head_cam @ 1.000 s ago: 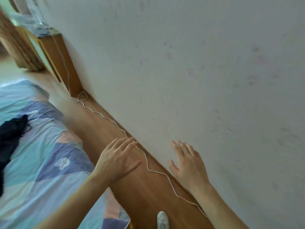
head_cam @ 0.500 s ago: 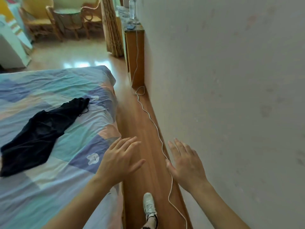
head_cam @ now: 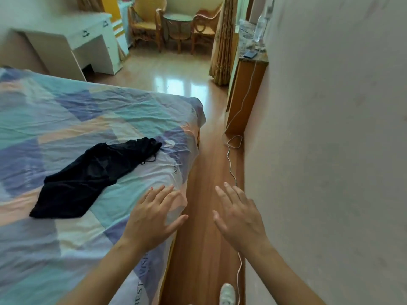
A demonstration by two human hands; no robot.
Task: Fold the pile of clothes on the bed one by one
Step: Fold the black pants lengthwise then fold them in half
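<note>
On the head camera's left side the bed [head_cam: 66,119] runs out of frame at the left and bottom edges, its patchwork sheet of blue, teal, peach and white creased; a dark garment [head_cam: 92,179] lies crumpled on it, alone, its shape too bunched to tell what kind of clothing it is, a thin cord loop showing at its far end; printed on the sheet's near edge, partly hidden by the forearm, letters read "BEST WISH", and a shorter "BES" shows farther up the side; a small white figure is printed near the garment's top. Left hand [head_cam: 152,219] hovers over the bed's right edge, fingers spread and nearly straight, holding nothing; right hand [head_cam: 240,216] hangs over the wooden floor [head_cam: 198,249], fingers likewise spread and empty; both are well apart from the garment. Between bed and wall [head_cam: 330,150] a narrow strip of floor is open, a white cable [head_cam: 230,164] trailing along it from a wooden cabinet [head_cam: 244,95]; a white shoe [head_cam: 226,296] is cut off at the bottom edge. Beyond, blurred, stand a white desk [head_cam: 88,47] and wicker chairs [head_cam: 145,25].
</note>
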